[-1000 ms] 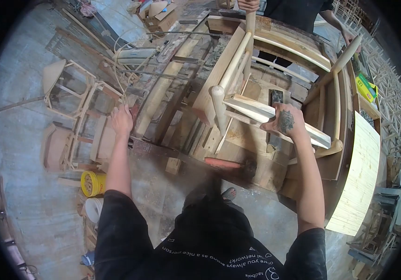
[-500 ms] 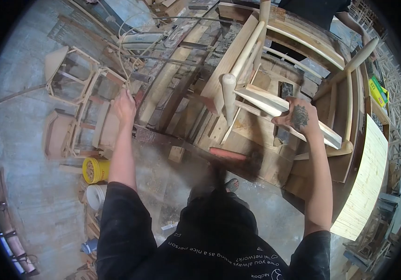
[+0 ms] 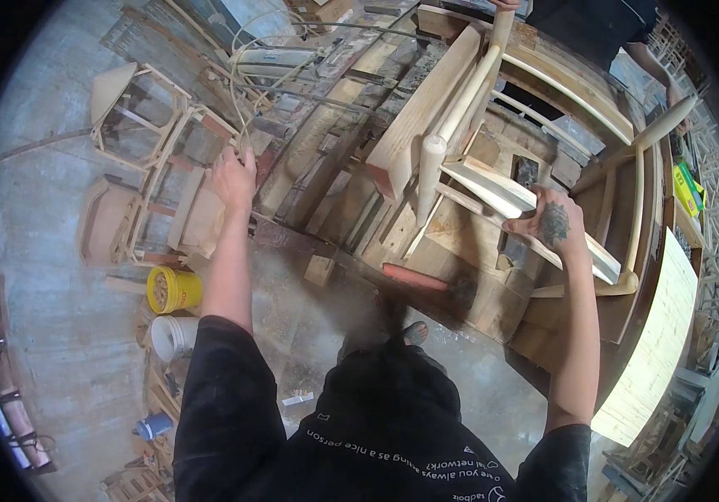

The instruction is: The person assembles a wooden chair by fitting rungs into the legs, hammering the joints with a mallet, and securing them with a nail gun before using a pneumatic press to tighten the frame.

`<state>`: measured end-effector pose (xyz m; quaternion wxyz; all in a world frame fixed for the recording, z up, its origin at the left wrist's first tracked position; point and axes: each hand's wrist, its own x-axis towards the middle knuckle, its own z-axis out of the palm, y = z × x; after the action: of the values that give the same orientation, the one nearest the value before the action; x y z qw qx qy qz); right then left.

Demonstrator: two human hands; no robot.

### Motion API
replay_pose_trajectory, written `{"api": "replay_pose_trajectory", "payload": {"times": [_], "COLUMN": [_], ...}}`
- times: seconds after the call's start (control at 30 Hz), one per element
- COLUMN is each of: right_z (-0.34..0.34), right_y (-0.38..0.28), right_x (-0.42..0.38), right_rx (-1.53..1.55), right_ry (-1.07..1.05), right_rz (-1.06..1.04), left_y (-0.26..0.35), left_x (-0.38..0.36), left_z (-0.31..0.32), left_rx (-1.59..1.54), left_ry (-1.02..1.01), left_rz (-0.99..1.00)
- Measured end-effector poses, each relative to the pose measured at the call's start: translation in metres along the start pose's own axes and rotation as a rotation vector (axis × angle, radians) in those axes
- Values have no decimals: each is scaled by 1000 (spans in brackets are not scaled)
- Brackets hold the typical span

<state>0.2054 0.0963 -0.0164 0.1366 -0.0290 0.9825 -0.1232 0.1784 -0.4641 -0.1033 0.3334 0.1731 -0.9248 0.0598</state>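
Observation:
My left hand is stretched out to the left, with thumb and forefinger apart beside a thin, pale hose that comes down at the fingertips. On the right, my right hand is closed round a flat pale rail of a wooden chair frame, its thumb on the near side. The frame has rounded posts, one of them a blunt-ended post left of that hand. It lies tilted over the workbench. A thick wooden beam lies beside the post.
Another person stands across the bench; a hand is at the far post top. Partly built chairs, a yellow bucket and a white bucket stand on the left floor. A pale panel lies at right.
My left hand's fingers have loosened from a fist beside the hose. The other person's hand has come into view on the far post. My right hand keeps its hold; the view has shifted slightly.

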Motion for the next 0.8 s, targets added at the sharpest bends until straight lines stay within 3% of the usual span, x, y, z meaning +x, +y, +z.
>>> {"api": "replay_pose_trajectory", "payload": {"times": [0.43,0.8], "right_z": [5,5], "right_y": [3,2], "right_x": [-1,0], "right_rx": [15,-3], "right_ry": [102,65], "right_rz": [-61,-25], "left_y": [4,4], "left_x": [1,0], "left_z": [-5,-5], "left_rx": [13,26], "left_ry": [-2,21], "left_rz": [-11,14]}}
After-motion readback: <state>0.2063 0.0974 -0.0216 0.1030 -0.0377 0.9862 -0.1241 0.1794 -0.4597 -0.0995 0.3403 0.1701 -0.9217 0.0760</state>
